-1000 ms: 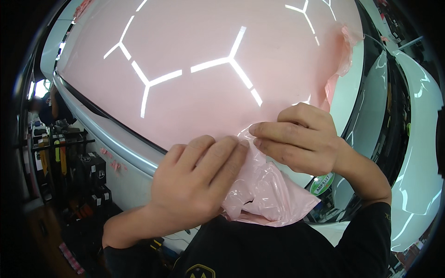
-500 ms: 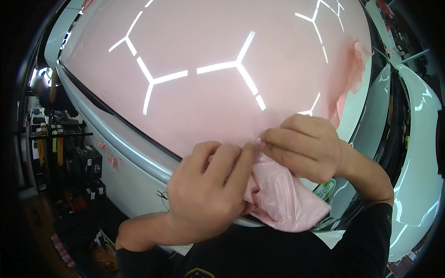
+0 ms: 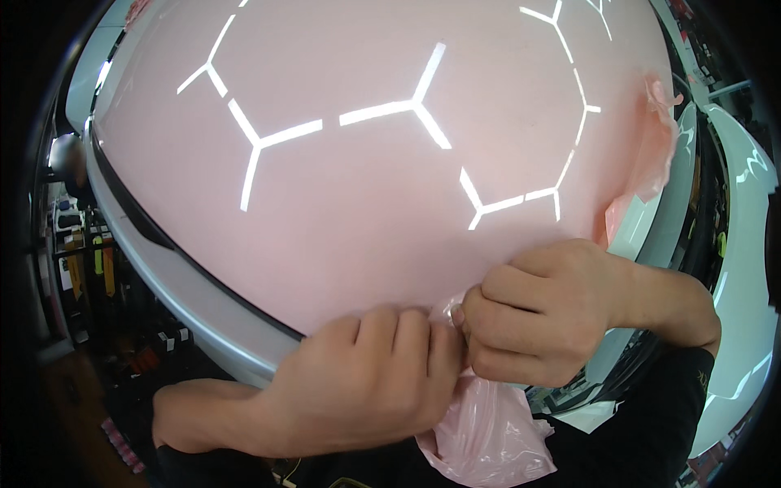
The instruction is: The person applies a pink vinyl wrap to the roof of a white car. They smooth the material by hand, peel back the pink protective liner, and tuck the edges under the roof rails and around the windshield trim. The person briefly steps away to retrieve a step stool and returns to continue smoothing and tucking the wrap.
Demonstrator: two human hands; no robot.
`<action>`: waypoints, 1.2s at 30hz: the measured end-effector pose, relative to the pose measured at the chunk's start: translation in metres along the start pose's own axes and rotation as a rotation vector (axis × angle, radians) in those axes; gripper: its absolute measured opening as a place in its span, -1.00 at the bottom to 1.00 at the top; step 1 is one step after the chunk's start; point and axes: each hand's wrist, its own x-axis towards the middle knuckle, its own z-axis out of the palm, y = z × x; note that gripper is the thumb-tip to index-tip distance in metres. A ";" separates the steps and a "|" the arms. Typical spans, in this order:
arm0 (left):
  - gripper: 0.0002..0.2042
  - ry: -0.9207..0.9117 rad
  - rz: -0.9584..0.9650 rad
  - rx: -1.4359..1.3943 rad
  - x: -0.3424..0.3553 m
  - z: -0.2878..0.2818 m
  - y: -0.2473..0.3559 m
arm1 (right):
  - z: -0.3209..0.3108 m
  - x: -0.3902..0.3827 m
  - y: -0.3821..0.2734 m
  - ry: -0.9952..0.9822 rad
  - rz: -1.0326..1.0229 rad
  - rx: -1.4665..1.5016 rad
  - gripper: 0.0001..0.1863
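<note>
A sheet of glossy pink film (image 3: 358,195) covers the broad curved car panel in front of me. At the panel's near edge my left hand (image 3: 370,382) is closed, its knuckles up and its fingers curled over the film. Close beside it, my right hand (image 3: 541,317) is also closed, with the thumb and forefinger pinching the film. The two hands nearly touch, and a short stretch of film shows between them. Below them a crumpled bunch of the film (image 3: 492,439) hangs down toward my body. The fingertips of my left hand are hidden.
A silver rail (image 3: 175,281) with a dark strip borders the panel on the left. Loose, wrinkled film (image 3: 651,154) lifts along the right edge, above a bare white strip (image 3: 634,226). A white car body part (image 3: 736,203) stands further right. Shelves with goods (image 3: 89,264) and a person are at the far left.
Both hands have moved down toward my body, pulling the film, and now sit lower in view. The hanging bunch has dropped with them. My view has shifted slightly.
</note>
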 end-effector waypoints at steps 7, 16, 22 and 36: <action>-0.84 0.012 -0.048 0.039 0.000 0.002 0.002 | 0.017 -0.009 0.005 0.177 0.026 0.012 -0.84; -0.85 -0.013 0.002 0.042 0.000 0.002 -0.007 | 0.015 -0.012 0.010 0.169 0.051 -0.013 -0.79; -0.86 0.006 0.043 0.007 -0.009 0.000 -0.010 | 0.012 -0.015 0.011 0.166 0.020 -0.027 -0.80; -0.82 0.062 -0.046 0.015 -0.020 -0.007 0.004 | -0.041 -0.010 -0.042 0.123 0.495 0.039 -0.68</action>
